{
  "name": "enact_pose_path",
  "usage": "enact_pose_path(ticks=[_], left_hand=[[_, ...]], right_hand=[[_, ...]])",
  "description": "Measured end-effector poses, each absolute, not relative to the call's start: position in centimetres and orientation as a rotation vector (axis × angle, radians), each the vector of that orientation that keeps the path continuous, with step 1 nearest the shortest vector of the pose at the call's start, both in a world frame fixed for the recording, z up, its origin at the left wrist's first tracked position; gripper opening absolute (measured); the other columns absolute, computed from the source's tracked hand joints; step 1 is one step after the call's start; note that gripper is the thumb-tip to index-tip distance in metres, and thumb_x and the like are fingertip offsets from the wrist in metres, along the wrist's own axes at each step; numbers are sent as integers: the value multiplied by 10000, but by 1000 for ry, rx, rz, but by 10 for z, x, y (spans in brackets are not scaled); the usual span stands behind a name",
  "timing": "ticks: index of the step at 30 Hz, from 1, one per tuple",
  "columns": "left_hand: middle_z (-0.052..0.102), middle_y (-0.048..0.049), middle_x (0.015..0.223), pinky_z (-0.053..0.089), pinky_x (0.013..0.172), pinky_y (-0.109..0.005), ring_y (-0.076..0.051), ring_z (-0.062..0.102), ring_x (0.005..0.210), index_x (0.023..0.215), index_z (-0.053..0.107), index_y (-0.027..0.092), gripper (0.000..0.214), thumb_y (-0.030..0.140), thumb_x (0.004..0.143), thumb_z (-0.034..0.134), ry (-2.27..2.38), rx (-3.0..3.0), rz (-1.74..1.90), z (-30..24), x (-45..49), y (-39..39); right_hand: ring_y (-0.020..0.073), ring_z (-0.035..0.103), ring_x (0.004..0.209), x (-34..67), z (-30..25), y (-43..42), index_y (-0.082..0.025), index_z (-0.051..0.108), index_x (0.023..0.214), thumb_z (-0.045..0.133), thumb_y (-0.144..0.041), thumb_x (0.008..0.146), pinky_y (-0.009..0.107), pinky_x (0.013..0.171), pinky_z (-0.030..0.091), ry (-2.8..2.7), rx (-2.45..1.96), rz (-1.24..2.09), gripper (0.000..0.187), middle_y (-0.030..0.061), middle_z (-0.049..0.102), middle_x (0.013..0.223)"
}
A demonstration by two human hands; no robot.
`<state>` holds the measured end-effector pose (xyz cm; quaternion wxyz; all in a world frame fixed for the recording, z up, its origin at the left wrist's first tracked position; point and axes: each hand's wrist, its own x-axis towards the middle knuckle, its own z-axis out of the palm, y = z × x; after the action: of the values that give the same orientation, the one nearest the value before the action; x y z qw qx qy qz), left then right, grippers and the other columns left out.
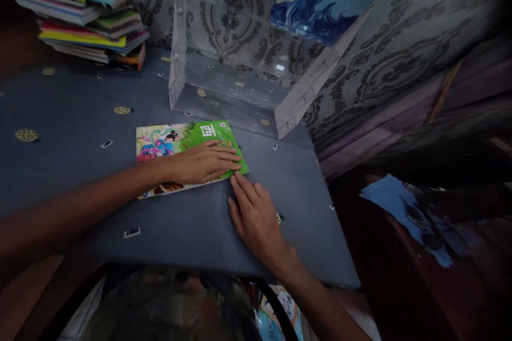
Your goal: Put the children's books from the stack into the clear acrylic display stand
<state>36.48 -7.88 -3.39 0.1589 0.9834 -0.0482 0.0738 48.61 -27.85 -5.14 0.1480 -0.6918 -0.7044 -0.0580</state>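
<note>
A thin picture book [200, 133] is laid flat on the tabletop [72, 117], just before a clear box [240, 98]. It is pressed by the left hand [204, 162], grip open and flat; the right hand [254, 218], grip likewise apart, is set at its near corner. That corner is probably best lifted while the cover is steadied.

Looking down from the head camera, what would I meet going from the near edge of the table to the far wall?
Right hand → green picture book → clear plastic case → patterned wall covering.
</note>
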Motion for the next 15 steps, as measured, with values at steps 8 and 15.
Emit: enact_pose_path(ticks=[8,15], left_hand=[[532,-61,1494,228,1184,-371,-182,392,1448,1400,557,226,415,300,1056,338,-129,2796,207,-31,365,-79],[566,-25,1465,219,1187,-370,-193,368,1460,1374,581,247,393,323,1057,360,-112,2792,171,-25,357,-80]], right_hand=[[308,613,1124,484,-50,-277,-101,552,1401,452,-195,991,494,967,515,-2023,-1944,-169,432,179,598,1398],[311,610,1119,482,-51,-276,-82,570,1376,441,-204,993,500,968,517,-2018,-1921,-184,421,190,602,1387]])
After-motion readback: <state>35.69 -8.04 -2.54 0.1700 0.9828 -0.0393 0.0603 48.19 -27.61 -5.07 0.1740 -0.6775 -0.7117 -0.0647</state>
